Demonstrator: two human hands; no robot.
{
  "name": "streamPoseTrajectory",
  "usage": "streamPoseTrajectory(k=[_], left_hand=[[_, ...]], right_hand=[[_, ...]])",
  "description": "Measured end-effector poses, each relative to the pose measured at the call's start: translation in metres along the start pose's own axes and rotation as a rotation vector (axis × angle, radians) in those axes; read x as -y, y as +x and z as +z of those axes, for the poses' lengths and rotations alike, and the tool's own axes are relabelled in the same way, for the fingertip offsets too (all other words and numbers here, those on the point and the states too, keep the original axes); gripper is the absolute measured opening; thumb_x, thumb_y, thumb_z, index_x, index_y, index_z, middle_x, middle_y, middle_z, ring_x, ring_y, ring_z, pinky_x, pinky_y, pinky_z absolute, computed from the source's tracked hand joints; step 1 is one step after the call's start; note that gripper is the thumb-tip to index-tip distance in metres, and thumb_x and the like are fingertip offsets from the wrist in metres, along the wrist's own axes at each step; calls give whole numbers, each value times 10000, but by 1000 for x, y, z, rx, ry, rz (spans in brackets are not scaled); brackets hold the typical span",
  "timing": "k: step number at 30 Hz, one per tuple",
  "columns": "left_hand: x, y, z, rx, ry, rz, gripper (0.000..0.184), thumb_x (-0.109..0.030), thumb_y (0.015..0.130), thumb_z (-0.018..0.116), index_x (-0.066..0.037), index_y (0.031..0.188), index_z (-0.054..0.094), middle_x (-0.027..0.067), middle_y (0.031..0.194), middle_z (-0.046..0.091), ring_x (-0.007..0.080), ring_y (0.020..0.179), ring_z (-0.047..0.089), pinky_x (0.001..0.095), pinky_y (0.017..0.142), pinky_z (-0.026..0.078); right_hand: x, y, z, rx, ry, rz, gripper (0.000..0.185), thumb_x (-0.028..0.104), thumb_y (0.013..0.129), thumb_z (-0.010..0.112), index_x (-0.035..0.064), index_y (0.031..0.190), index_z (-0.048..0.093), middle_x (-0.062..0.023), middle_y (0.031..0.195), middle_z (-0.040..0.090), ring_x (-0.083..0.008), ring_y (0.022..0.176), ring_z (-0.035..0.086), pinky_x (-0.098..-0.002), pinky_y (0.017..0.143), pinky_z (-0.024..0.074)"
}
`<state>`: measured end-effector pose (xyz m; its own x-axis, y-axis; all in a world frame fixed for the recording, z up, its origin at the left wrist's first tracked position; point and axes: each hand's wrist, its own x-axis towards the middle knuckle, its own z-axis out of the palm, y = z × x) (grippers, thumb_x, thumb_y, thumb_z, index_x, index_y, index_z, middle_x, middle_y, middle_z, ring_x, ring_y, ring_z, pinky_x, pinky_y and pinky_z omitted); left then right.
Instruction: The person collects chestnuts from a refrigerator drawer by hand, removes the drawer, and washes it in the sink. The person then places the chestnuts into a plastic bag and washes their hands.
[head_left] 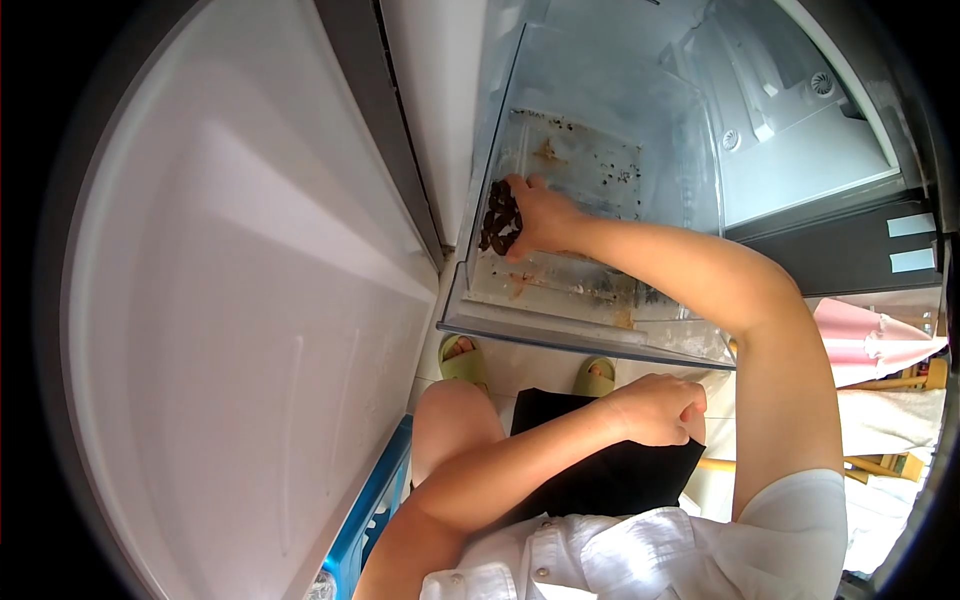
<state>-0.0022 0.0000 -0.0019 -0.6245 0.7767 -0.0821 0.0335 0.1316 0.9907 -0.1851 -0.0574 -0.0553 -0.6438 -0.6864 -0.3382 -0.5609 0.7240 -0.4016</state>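
My right hand reaches down into a clear plastic fridge drawer. Its fingers are closed round a clump of dark brown, lumpy pieces at the drawer's left side. Whether a bag encloses these pieces is hard to make out. Brown stains and dark crumbs dot the drawer floor. Lower down, my left hand rests on my knee beside the black shorts, its fingers curled into a loose fist, with nothing seen in it.
A large pale fridge door stands wide on the left. Below it is a blue plastic frame. The fridge's inner wall is on the right, with a pink cloth item and yellow chair parts beneath. Green slippers are on the floor.
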Motion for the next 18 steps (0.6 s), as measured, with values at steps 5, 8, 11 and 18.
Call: streamPoseTrajectory(k=[5, 8, 11, 18], left_hand=[[0, 1, 0, -2, -7, -14, 400, -80, 713, 665, -37, 1095, 557, 98, 976, 617, 249, 917, 599, 365, 816, 475], [0, 1, -1, 9, -8, -10, 398, -84, 708, 665, -37, 1088, 555, 98, 974, 616, 251, 919, 598, 367, 817, 474], [2, 1, 1, -55, -29, 17, 388, -73, 638, 656, -9, 1016, 593, 118, 919, 644, 297, 913, 609, 377, 786, 479], [5, 2, 2, -65, -23, 45, 395, -79, 625, 651, 0, 1008, 595, 129, 898, 647, 301, 896, 617, 379, 770, 484]], right_hand=[[17, 6, 8, 14, 2, 80, 1158, 340, 442, 883, -5, 1350, 253, -276, 1245, 357, -459, 1041, 523, -452, 882, 471], [28, 7, 13, -14, -26, 124, 1124, 348, 452, 879, -10, 1331, 277, -256, 1268, 326, -444, 1110, 473, -449, 900, 462], [33, 10, 18, -56, -22, 157, 1084, 348, 462, 876, -6, 1312, 304, -231, 1271, 316, -433, 1166, 412, -453, 915, 453], [36, 12, 25, -112, 47, 211, 909, 317, 483, 863, 29, 1232, 436, -210, 1226, 350, -431, 1147, 417, -455, 916, 453]])
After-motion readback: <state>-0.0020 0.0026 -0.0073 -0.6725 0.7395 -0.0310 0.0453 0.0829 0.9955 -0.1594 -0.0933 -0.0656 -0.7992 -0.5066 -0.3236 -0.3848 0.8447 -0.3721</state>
